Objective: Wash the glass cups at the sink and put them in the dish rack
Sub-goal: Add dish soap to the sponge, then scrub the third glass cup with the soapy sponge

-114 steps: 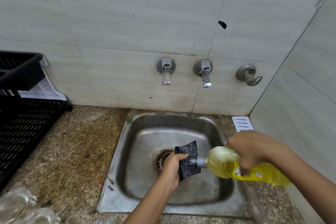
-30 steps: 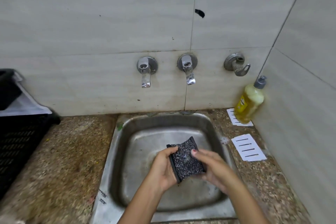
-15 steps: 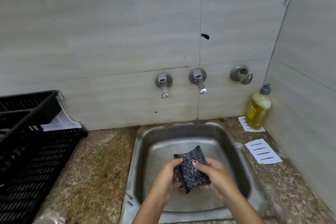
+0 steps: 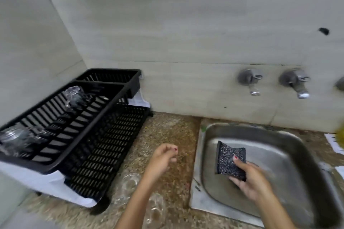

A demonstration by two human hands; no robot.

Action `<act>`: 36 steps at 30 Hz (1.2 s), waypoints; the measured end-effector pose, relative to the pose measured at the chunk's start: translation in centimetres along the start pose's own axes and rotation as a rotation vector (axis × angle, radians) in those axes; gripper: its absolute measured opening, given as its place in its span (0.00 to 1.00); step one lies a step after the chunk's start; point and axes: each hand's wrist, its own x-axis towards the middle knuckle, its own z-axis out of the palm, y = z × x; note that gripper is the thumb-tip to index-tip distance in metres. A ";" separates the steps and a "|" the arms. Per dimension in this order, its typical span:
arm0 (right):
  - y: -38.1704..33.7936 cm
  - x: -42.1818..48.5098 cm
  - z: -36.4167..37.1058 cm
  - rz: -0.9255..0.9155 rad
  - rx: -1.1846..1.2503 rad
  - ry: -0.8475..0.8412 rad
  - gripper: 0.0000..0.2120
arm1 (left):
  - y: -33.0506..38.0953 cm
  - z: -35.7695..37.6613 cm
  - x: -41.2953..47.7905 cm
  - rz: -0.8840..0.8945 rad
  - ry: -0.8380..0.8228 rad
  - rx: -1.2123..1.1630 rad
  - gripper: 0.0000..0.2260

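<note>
Two cups (image 4: 128, 188) lay on the speckled worktop (image 4: 167, 132) near its front edge, between the rack (image 4: 93, 135) and the sink (image 4: 199, 163), partly hidden by the left forearm. Two more cups (image 4: 74, 96) sat in the rack. The left hand (image 4: 162, 160) hovered above the open strip of worktop, fingers loosely curled, holding nothing. The right hand (image 4: 249, 178) held a scrubber (image 4: 229, 160) over the basin, thumb pressed on its face.

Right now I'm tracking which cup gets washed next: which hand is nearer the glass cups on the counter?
Left. The left hand hovers empty just above the glass cups beside the dish rack. The right hand is over the sink, holding the scrubber.
</note>
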 end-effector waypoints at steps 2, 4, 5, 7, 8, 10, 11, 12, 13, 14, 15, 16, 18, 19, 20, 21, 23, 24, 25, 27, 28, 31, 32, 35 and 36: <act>0.6 -0.5 1.9 0.007 0.014 -0.006 0.06 | -1.1 -3.5 0.3 0.031 0.095 0.045 0.07; 1.4 -0.7 3.2 0.022 0.051 -0.023 0.06 | -2.5 -6.8 0.5 0.032 0.185 0.146 0.04; 1.8 -0.8 3.8 0.027 0.081 -0.032 0.06 | -3.2 -8.3 0.6 0.010 0.215 0.208 0.02; 2.7 -0.9 4.6 0.024 0.137 -0.046 0.07 | -4.6 -10.8 0.8 -0.078 0.218 0.387 0.02; 3.1 -1.0 4.9 0.018 0.159 -0.048 0.08 | -5.3 -11.6 1.1 -0.131 0.180 0.507 0.04; 3.8 -1.4 5.4 0.000 0.181 -0.053 0.08 | -6.4 -12.4 1.3 -0.260 0.071 0.692 0.11; 4.1 -1.7 5.8 -0.004 0.187 -0.051 0.07 | -6.9 -12.5 1.3 -0.339 0.018 0.732 0.18; 4.4 -1.9 6.1 -0.004 0.195 -0.044 0.07 | -7.5 -12.5 1.4 -0.409 -0.024 0.738 0.25; 4.6 -2.3 6.4 -0.001 0.205 -0.031 0.07 | -8.0 -12.4 1.3 -0.468 -0.054 0.721 0.30; 4.8 -2.6 6.5 0.000 0.217 -0.013 0.07 | -8.4 -12.3 1.2 -0.490 -0.064 0.710 0.34; 4.8 -3.0 6.7 0.001 0.227 -0.002 0.07 | -8.6 -12.2 1.1 -0.512 -0.068 0.702 0.35; 4.8 -3.3 6.9 0.001 0.226 -0.001 0.07 | -8.8 -12.3 1.0 -0.517 -0.071 0.695 0.35; 4.7 -3.6 7.2 -0.001 0.193 -0.011 0.06 | -9.1 -12.6 0.8 -0.563 -0.106 0.672 0.33; 4.8 -3.6 7.2 -0.003 0.187 -0.020 0.06 | -9.3 -12.7 0.8 -0.607 -0.129 0.629 0.32; 4.8 -3.5 7.1 -0.006 0.182 -0.027 0.06 | -9.6 -12.9 0.8 -0.644 -0.155 0.528 0.30; 4.9 -3.4 7.1 -0.006 0.182 -0.030 0.06 | -9.7 -13.1 0.5 -0.690 -0.195 0.383 0.27; 5.1 -3.4 6.9 0.006 0.197 -0.030 0.06 | -10.5 -13.8 0.4 -0.727 -0.302 0.150 0.18; 5.2 -3.4 6.6 0.013 0.204 -0.031 0.06 | -11.1 -14.1 0.5 -0.702 -0.302 0.096 0.17; 5.3 -3.5 6.4 0.017 0.207 -0.034 0.06 | -11.4 -14.4 0.5 -0.675 -0.280 0.068 0.15; 5.5 -3.7 5.9 0.023 0.207 -0.027 0.05 | -11.6 -14.3 0.3 -0.582 -0.226 0.025 0.09; 5.6 -3.8 5.6 0.027 0.206 -0.020 0.04 | -11.6 -14.1 0.3 -0.541 -0.199 -0.002 0.09; 5.2 -3.9 5.0 0.036 0.248 0.027 0.06 | -10.7 -13.1 0.6 -0.458 -0.143 -0.011 0.12; 4.9 -3.8 4.7 0.035 0.267 0.040 0.06 | -10.4 -12.6 0.7 -0.441 -0.135 0.004 0.14; 4.0 -3.5 3.7 0.035 0.330 0.041 0.08 | -9.6 -11.2 1.8 -0.343 -0.086 0.076 0.14; 3.6 -3.4 3.2 0.035 0.324 0.044 0.14 | -9.3 -10.7 2.2 -0.308 -0.063 0.123 0.12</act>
